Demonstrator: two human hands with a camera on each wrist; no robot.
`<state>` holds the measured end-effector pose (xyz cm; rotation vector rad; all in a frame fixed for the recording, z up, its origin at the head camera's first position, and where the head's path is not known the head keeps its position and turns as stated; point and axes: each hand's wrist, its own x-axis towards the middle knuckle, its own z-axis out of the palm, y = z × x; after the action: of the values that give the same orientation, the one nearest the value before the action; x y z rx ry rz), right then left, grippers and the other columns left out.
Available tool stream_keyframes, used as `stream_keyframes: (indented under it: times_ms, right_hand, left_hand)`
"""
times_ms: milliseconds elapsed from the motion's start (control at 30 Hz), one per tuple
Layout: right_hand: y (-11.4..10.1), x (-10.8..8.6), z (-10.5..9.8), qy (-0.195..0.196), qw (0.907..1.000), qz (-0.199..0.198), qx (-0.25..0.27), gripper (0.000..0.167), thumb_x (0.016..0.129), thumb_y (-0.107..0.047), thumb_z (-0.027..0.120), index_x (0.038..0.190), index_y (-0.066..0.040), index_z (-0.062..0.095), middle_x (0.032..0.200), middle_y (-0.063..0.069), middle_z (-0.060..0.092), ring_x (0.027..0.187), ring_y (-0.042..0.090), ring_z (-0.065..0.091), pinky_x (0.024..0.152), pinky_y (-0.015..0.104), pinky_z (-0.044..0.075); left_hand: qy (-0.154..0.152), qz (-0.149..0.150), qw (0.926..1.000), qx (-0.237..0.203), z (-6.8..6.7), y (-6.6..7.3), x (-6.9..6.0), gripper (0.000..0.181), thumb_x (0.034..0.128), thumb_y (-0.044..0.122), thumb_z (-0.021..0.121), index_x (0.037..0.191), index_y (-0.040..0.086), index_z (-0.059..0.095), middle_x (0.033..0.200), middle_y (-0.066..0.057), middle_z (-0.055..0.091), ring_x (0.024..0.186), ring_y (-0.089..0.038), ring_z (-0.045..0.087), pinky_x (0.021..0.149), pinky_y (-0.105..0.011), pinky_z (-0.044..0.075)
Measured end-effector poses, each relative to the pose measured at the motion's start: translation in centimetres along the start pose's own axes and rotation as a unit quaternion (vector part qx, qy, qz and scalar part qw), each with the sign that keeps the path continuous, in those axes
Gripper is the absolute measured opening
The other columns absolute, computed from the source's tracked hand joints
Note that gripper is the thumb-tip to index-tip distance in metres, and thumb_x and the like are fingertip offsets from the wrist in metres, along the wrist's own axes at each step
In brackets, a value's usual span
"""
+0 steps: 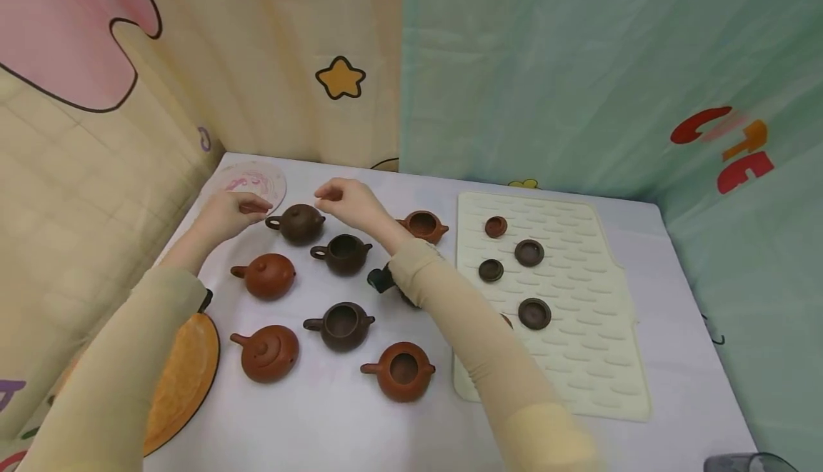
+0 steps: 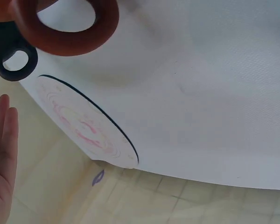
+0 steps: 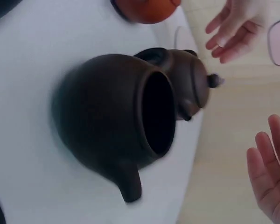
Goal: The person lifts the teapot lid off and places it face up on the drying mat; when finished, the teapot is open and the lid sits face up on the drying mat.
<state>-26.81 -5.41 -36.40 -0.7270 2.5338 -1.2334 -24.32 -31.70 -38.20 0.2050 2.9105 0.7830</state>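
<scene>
A dark brown lidded teapot (image 1: pixel 301 224) stands at the back left of the table, between my two hands. My left hand (image 1: pixel 230 213) hovers to its left, near the handle, fingers loosely bent and holding nothing. On its right, above the spout side, is my right hand (image 1: pixel 350 203), also empty. Both hands look apart from the pot in the right wrist view, where its lid knob (image 3: pixel 214 80) shows. Nearer to me is a lidless dark teapot (image 1: pixel 346 254). Two reddish lidded teapots, one behind (image 1: pixel 270 276) and one in front (image 1: pixel 270 354), stand along the left.
Lidless teapots stand mid-table: a dark one (image 1: pixel 343 327) and reddish ones in front (image 1: pixel 403 372) and behind (image 1: pixel 423 226). My right forearm partly hides another dark pot. Several small lids, including a dark lid (image 1: pixel 529 253), lie on a cream mat (image 1: pixel 598 358) at right.
</scene>
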Motion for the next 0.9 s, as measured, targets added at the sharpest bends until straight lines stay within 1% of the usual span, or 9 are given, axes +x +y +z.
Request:
stream_keyframes:
  times_ms: [133, 200, 300, 400, 533, 600, 700, 800, 900]
  right_hand:
    - [-0.6, 1.7, 2.4, 0.004, 0.9998, 0.003, -0.019, 0.024, 0.096, -0.022, 0.064, 0.115, -0.010, 0.070, 0.112, 0.004, 0.071, 0.102, 0.015, 0.064, 0.084, 0.019, 0.048]
    - [-0.7, 2.4, 3.3, 0.005, 0.9994, 0.012, -0.031, 0.023, 0.096, -0.022, 0.064, 0.115, -0.010, 0.071, 0.113, 0.003, 0.071, 0.104, 0.015, 0.064, 0.085, 0.018, 0.047]
    - [-0.9, 3.1, 4.3, 0.009, 0.9981, 0.037, -0.048, 0.022, 0.096, -0.023, 0.064, 0.114, -0.013, 0.072, 0.114, 0.000, 0.072, 0.106, 0.013, 0.064, 0.086, 0.018, 0.047]
    - [-1.0, 3.5, 5.1, 0.009, 0.9965, 0.059, -0.058, 0.021, 0.095, -0.024, 0.065, 0.113, -0.015, 0.072, 0.113, -0.002, 0.072, 0.106, 0.011, 0.064, 0.086, 0.017, 0.048]
    - [-1.4, 3.7, 6.2, 0.004, 0.9946, 0.061, -0.084, 0.023, 0.095, -0.024, 0.065, 0.115, -0.014, 0.072, 0.113, -0.002, 0.072, 0.104, 0.010, 0.064, 0.084, 0.016, 0.047]
    - [-1.7, 3.8, 6.7, 0.005, 0.9923, 0.056, -0.111, 0.025, 0.095, -0.024, 0.065, 0.116, -0.014, 0.072, 0.113, -0.003, 0.072, 0.104, 0.009, 0.064, 0.085, 0.015, 0.047]
    - [-2.1, 4.1, 7.0, 0.013, 0.9857, 0.058, -0.157, 0.027, 0.094, -0.023, 0.064, 0.119, -0.016, 0.071, 0.113, -0.003, 0.071, 0.104, 0.009, 0.063, 0.087, 0.016, 0.047]
    - [-2.2, 4.3, 7.3, 0.017, 0.9784, 0.062, -0.197, 0.027, 0.094, -0.022, 0.064, 0.119, -0.016, 0.071, 0.113, -0.002, 0.070, 0.104, 0.009, 0.062, 0.089, 0.018, 0.047]
    - [-2.2, 4.5, 7.6, 0.020, 0.9722, 0.068, -0.223, 0.026, 0.093, -0.021, 0.064, 0.118, -0.017, 0.072, 0.112, -0.003, 0.068, 0.103, 0.008, 0.062, 0.089, 0.017, 0.047]
  left_hand:
    - [-0.008, -0.001, 1.0000, 0.006, 0.7, -0.3, 0.4, 0.025, 0.0945, 0.008, 0.062, 0.116, -0.002, 0.067, 0.113, -0.027, 0.068, 0.105, -0.045, 0.064, 0.085, -0.049, 0.050]
    - [-0.007, 0.005, 0.9999, 0.010, 0.9, -0.1, 0.6, 0.024, 0.0939, 0.008, 0.063, 0.115, -0.002, 0.068, 0.112, -0.027, 0.068, 0.105, -0.045, 0.065, 0.086, -0.051, 0.049]
    - [-0.011, 0.014, 0.9997, 0.019, 1.2, 0.1, 0.8, 0.023, 0.0931, 0.009, 0.064, 0.112, -0.002, 0.069, 0.111, -0.026, 0.069, 0.105, -0.045, 0.065, 0.087, -0.053, 0.048]
    - [-0.017, 0.015, 0.9993, 0.028, 1.5, 0.1, 1.0, 0.022, 0.0921, 0.011, 0.066, 0.111, -0.001, 0.070, 0.109, -0.025, 0.070, 0.104, -0.044, 0.065, 0.086, -0.054, 0.048]
    - [-0.022, 0.016, 0.9991, 0.032, 1.8, -0.4, 0.8, 0.022, 0.0908, 0.009, 0.067, 0.110, -0.002, 0.070, 0.107, -0.024, 0.071, 0.104, -0.043, 0.065, 0.086, -0.054, 0.047]
    - [-0.020, 0.019, 0.9991, 0.031, 1.9, -0.5, 0.9, 0.022, 0.0903, 0.008, 0.068, 0.110, -0.002, 0.070, 0.106, -0.024, 0.072, 0.103, -0.043, 0.066, 0.086, -0.054, 0.047]
    - [-0.014, 0.024, 0.9992, 0.030, 1.9, -0.6, 1.1, 0.021, 0.0900, 0.007, 0.068, 0.109, -0.003, 0.070, 0.103, -0.023, 0.072, 0.100, -0.041, 0.066, 0.085, -0.053, 0.046]
    - [-0.006, 0.023, 0.9994, 0.026, 1.9, -0.3, 1.3, 0.019, 0.0899, 0.007, 0.068, 0.106, -0.002, 0.071, 0.101, -0.022, 0.073, 0.097, -0.040, 0.066, 0.084, -0.050, 0.045]
    - [-0.006, 0.022, 0.9995, 0.023, 1.8, -0.1, 1.5, 0.018, 0.0901, 0.007, 0.069, 0.104, -0.003, 0.071, 0.100, -0.022, 0.073, 0.096, -0.040, 0.066, 0.083, -0.048, 0.045]
